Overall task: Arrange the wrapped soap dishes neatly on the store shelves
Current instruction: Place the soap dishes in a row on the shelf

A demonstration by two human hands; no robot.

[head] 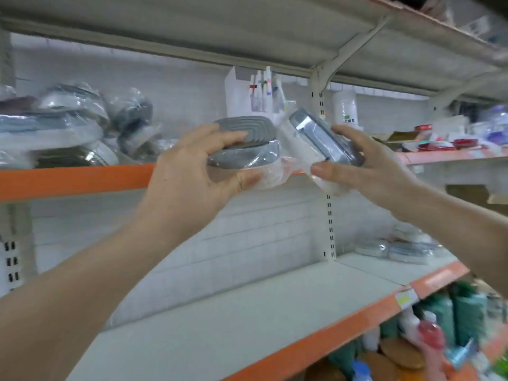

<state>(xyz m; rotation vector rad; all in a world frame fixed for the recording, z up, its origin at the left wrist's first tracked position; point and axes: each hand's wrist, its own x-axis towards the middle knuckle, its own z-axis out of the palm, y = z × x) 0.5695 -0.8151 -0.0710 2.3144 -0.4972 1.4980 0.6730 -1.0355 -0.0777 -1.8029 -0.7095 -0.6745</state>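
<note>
Reaching up toward the middle of the frame, both bare forearms rose from the lower corners. The left hand gripped a grey wrapped soap dish, fingers curled over its ribbed top and thumb beneath, holding it level. The right hand clamped a second wrapped soap dish, tilted steeply on edge. Both dishes were held just beside each other before the orange-edged upper shelf, where more wrapped dishes sat at upper left.
</note>
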